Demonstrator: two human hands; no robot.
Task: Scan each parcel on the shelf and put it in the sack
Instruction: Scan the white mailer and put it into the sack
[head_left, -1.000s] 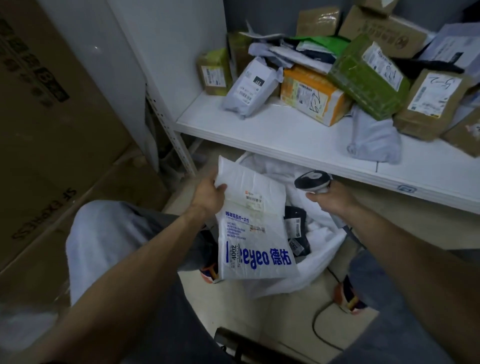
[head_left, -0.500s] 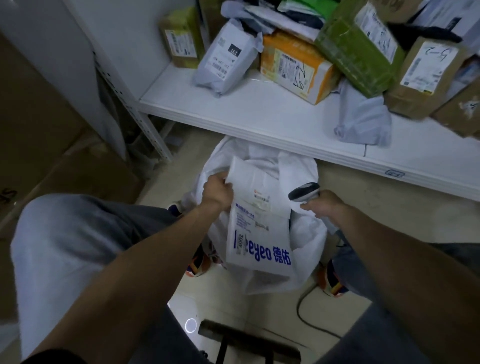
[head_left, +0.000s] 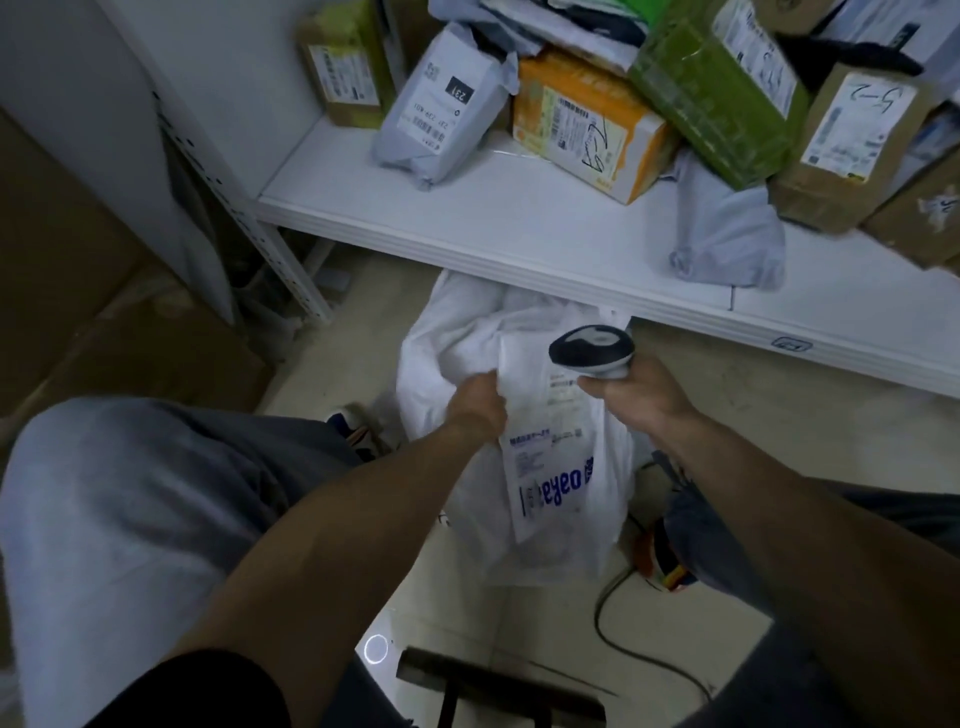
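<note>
White parcel, blue lettering: lies in the mouth of the white sack on the floor below the shelf. Left hand grips its left edge; right hand, just right, holds a scanner.

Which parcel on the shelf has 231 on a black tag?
The grey poly mailer left of the orange box; only it carries that black tag.
</note>
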